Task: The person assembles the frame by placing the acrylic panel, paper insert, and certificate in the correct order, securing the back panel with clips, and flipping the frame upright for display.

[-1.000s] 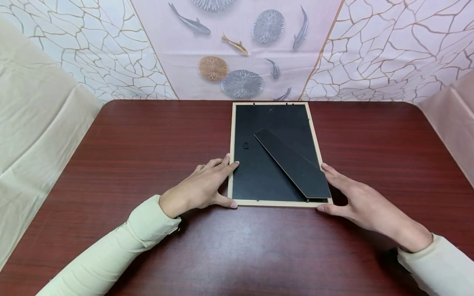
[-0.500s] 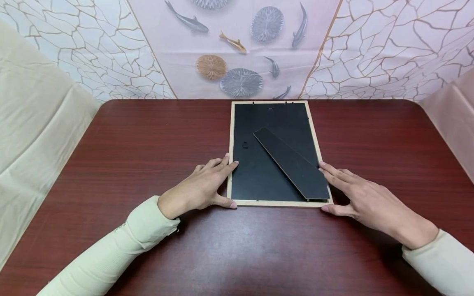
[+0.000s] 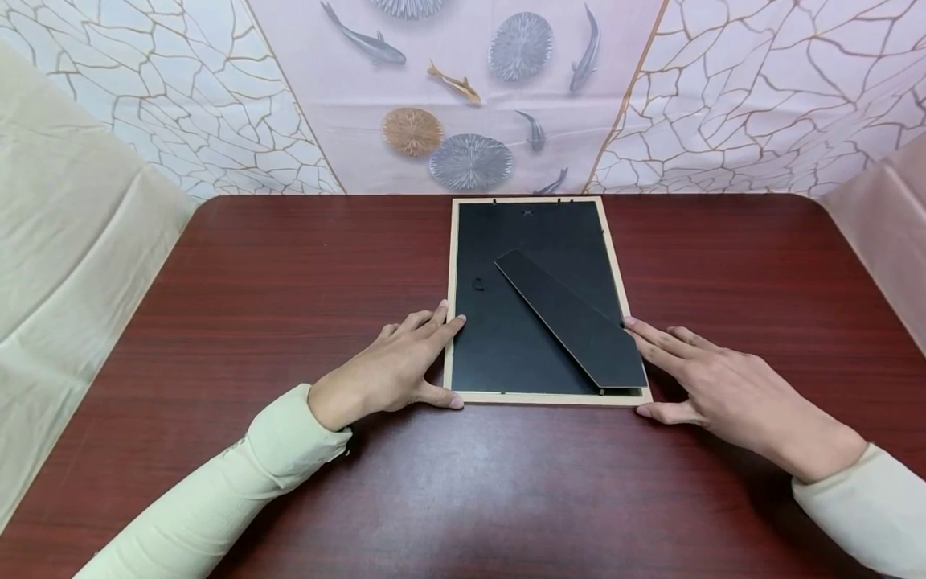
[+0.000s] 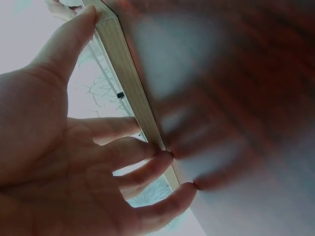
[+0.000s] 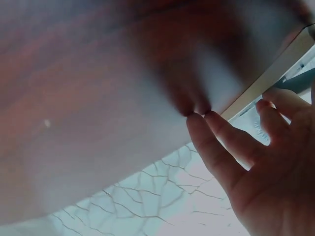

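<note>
A picture frame (image 3: 535, 398) with a pale wooden border lies face down on the dark red table, its black backing board (image 3: 499, 346) upward. A black easel stand (image 3: 579, 330) slants across the board, its wide end over the near right corner. My left hand (image 3: 394, 366) touches the frame's left side with spread fingers, the thumb at the near left corner. In the left wrist view, the fingertips (image 4: 165, 160) rest along the wooden edge and on the tabletop. My right hand (image 3: 731, 394) lies at the right side, fingers extended against the border, thumb beside the near right corner.
The table (image 3: 289, 257) has rounded far corners and reaches back to a patterned cloth (image 3: 470, 96) with printed fish. Pale drapes (image 3: 65, 241) hang at both sides. Small dark metal tabs (image 3: 559, 201) show along the frame's inner edge.
My right hand has shifted slightly right, and its thumb has slid off the frame's near edge to beside the corner. The left hand and the frame stay almost still.
</note>
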Available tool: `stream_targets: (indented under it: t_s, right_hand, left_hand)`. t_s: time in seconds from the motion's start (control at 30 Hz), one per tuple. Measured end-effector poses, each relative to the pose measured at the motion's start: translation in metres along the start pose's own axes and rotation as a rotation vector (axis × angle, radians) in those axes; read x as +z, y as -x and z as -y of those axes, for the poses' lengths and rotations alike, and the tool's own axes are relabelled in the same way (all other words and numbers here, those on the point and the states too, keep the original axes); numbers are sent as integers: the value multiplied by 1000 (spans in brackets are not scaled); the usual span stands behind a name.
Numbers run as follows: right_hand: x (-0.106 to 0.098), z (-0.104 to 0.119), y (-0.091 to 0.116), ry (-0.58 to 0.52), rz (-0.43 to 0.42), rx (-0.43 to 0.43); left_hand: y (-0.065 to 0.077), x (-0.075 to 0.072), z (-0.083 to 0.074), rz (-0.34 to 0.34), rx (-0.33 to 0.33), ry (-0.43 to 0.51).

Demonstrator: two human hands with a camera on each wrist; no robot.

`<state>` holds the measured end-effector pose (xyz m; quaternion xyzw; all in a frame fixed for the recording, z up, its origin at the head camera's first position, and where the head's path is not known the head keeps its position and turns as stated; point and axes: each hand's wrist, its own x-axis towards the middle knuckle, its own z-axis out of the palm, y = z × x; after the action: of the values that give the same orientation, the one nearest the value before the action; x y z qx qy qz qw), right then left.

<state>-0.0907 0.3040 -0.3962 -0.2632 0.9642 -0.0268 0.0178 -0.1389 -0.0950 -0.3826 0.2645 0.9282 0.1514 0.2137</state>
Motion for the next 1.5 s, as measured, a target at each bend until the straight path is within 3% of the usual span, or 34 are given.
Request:
stream_targets:
  t_s: [0.13,0.27,0.53,0.67,0.77,1.0,1.27,1.5]
  right_hand:
    - [-1,3,-2,61,-33,-29]
    - [-1,5,-2,47,-20,-20]
    - [-9,-7,-3,-158,73,17]
    - [-14,-22,-10,-282,27,-26]
    - [-18,-33,-24,-351,5,-22]
    - [-23,-44,-73,-411,94,108]
    - [-20,-51,-112,-382,131,131]
    - [-22,-59,-134,-381,163,184]
  left_hand:
    - [0,0,0,4,-5,-4]
    - [1,1,0,6,-1,-8]
    - [1,1,0,-5,-2,-18]
    - [0,2,0,-7,0,-24]
    - [0,2,0,-7,9,-32]
    - [1,3,-1,-7,2,-41]
    - [2,4,0,-11,-4,-37]
    - [2,1,0,-21,-10,-16]
